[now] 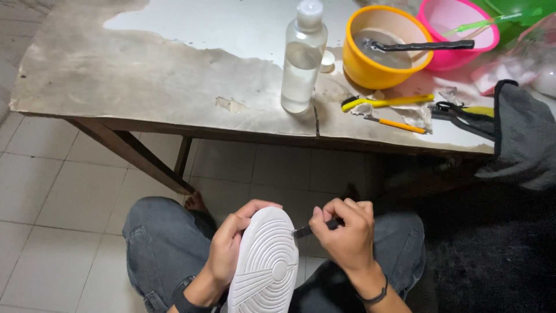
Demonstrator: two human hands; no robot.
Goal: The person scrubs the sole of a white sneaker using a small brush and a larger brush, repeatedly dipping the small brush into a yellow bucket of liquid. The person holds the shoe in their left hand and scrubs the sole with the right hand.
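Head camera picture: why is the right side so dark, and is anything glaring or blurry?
In the head view, light falls mainly on the table, with mild glare on its bare white patch; the right side by the dark cloth sinks into shadow. The white shoe sole looks bright and sharp; the right hand and its small dark tool are slightly soft.

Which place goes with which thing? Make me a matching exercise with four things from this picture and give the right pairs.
Things:
1. Shoe
2. Clear bottle
3. Black brush
4. Grey cloth

Places:
A. Draped over the right end of the table
B. Lying across the yellow bowl
C. Sole up, held by the left hand, with the right hand at its edge
D. Upright near the table's front edge

Pairs: 1-C, 2-D, 3-B, 4-A
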